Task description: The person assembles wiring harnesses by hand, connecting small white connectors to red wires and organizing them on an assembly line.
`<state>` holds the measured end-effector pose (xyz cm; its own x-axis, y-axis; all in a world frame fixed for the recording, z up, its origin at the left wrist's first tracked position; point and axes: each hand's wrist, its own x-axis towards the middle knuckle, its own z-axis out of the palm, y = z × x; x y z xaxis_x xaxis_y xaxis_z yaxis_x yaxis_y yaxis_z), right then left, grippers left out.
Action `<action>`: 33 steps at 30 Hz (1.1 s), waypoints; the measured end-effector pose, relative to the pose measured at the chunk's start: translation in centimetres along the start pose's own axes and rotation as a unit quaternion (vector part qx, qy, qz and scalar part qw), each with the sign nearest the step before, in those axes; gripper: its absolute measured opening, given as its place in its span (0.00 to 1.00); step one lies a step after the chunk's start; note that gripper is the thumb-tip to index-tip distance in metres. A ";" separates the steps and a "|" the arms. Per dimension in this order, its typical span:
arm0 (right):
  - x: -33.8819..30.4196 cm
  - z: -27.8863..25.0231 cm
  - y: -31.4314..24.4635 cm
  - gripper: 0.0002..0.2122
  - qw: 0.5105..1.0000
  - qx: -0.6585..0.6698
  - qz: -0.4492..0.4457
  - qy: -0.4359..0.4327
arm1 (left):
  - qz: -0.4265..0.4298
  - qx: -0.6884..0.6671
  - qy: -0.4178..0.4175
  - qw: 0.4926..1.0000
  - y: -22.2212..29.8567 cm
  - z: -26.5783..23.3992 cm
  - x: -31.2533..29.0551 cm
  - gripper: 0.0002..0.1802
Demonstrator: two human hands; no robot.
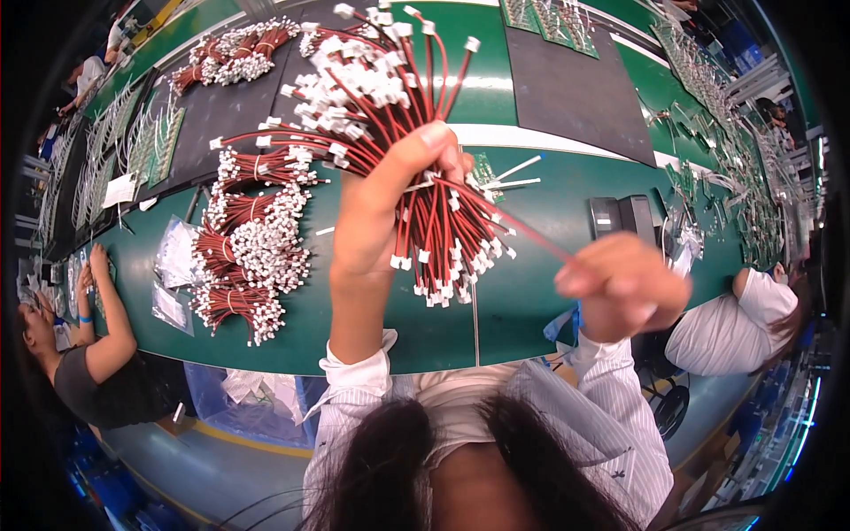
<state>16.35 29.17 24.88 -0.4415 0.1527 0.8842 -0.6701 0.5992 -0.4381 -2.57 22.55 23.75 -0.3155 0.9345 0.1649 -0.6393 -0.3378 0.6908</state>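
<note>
1. On the green worktop (558, 199), at my left, lie clear bags (177, 252).
2. Just beside them, tied wires (232, 251) sit in a heap, red and black with white plugs.
3. My left grip (385, 190) is clamped around the bundle (438, 234), raised above the worktop; its plugs fan out at both ends.
4. One wire (522, 226) runs straight from the bundle to my right.
5. My right grip (624, 279), blurred, is pinched together on that wire.
6. Black boxes (606, 215) stand just beyond it.
</note>
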 end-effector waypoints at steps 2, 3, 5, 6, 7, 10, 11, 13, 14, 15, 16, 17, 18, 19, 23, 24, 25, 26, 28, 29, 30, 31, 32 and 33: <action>-1.1 2.1 -1.1 0.09 0.996 -0.076 0.043 -0.004 | 0.036 -0.019 0.010 0.999 0.6 0.2 -0.1 0.11; -1.6 2.5 -1.0 0.09 0.996 -0.074 0.043 -0.004 | 0.036 -0.019 0.011 0.999 0.7 0.3 0.0 0.11; -2.3 3.3 -0.7 0.11 0.986 -0.138 0.071 -0.059 | 0.054 -0.025 0.030 0.998 0.9 0.4 -0.2 0.11; -2.6 3.5 -0.4 0.11 0.986 -0.136 0.070 -0.060 | 0.068 -0.019 0.033 0.997 0.9 0.2 -0.2 0.11; -2.7 3.6 -0.2 0.11 0.979 -0.165 0.109 -0.048 | 0.068 -0.019 0.033 0.997 0.9 0.1 -0.2 0.11; -2.7 3.4 0.0 0.12 0.954 -0.245 0.174 -0.007 | 0.107 0.009 0.062 0.992 0.8 -0.1 -0.1 0.08; -2.6 3.4 0.0 0.13 0.935 -0.294 0.199 0.020 | 0.107 0.009 0.060 0.992 0.9 -0.1 -0.1 0.08; -2.3 3.5 0.6 0.10 0.917 -0.333 0.214 0.051 | 0.127 0.033 0.103 0.986 1.1 -0.1 -0.2 0.07; -2.1 3.3 1.0 0.09 0.911 -0.361 0.197 0.013 | 0.136 0.043 0.112 0.983 1.1 -0.3 -0.4 0.07; -1.9 3.1 1.4 0.09 0.903 -0.390 0.178 -0.024 | 0.136 0.044 0.112 0.983 1.1 -0.4 -0.4 0.07; -1.9 2.9 1.5 0.09 0.902 -0.393 0.179 -0.023 | 0.148 0.071 0.118 0.979 1.0 -0.4 -0.4 0.06; -2.0 2.7 1.6 0.08 0.892 -0.409 0.190 -0.034 | 0.159 0.097 0.124 0.975 0.8 -0.3 -0.3 0.06; -2.0 2.6 1.6 0.08 0.882 -0.425 0.200 -0.045 | 0.158 0.078 0.126 0.976 0.8 0.1 -0.3 0.05; -1.9 2.6 1.5 0.08 0.882 -0.423 0.200 -0.045 | 0.159 0.079 0.127 0.976 0.8 0.0 -0.3 0.05; -1.6 2.2 1.0 0.07 0.907 -0.359 0.220 -0.007 | 0.190 0.103 0.147 0.965 1.0 -0.2 -0.3 0.04; -1.6 2.1 0.9 0.06 0.922 -0.321 0.218 0.003 | 0.199 0.114 0.162 0.960 1.0 -0.1 -0.3 0.04; -1.7 2.1 0.9 0.06 0.921 -0.323 0.218 0.004 | 0.198 0.113 0.160 0.960 1.0 -0.2 -0.2 0.04; -1.8 2.2 0.9 0.04 0.934 -0.192 0.296 0.064 | 0.199 0.119 0.160 0.960 1.0 -0.2 -0.3 0.04; -1.8 2.1 1.0 0.02 0.921 -0.057 0.365 0.123 | 0.188 0.120 0.148 0.964 1.1 -0.2 -0.3 0.04; -1.6 1.9 1.3 0.03 0.913 -0.019 0.373 0.162 | 0.187 0.120 0.147 0.964 1.1 0.0 -0.3 0.04; -1.4 1.6 1.5 0.04 0.903 0.019 0.381 0.200 | 0.172 0.145 0.158 0.962 1.1 0.3 -0.5 0.04; -1.2 1.5 1.6 0.04 0.903 0.020 0.380 0.199 | 0.158 0.171 0.172 0.957 1.1 0.4 -0.6 0.04; -0.9 1.5 1.6 0.05 0.911 0.021 0.358 0.206 | 0.165 0.176 0.164 0.956 0.9 0.0 -0.5 0.04; -0.6 1.5 1.7 0.06 0.918 0.022 0.335 0.212 | 0.166 0.176 0.165 0.956 0.8 0.0 -0.5 0.04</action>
<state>14.61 28.95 23.39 -0.4972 0.7731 0.3938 -0.3609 0.2285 -0.9042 -2.97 21.81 24.23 -0.7012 0.6765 0.2251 -0.2079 -0.4960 0.8431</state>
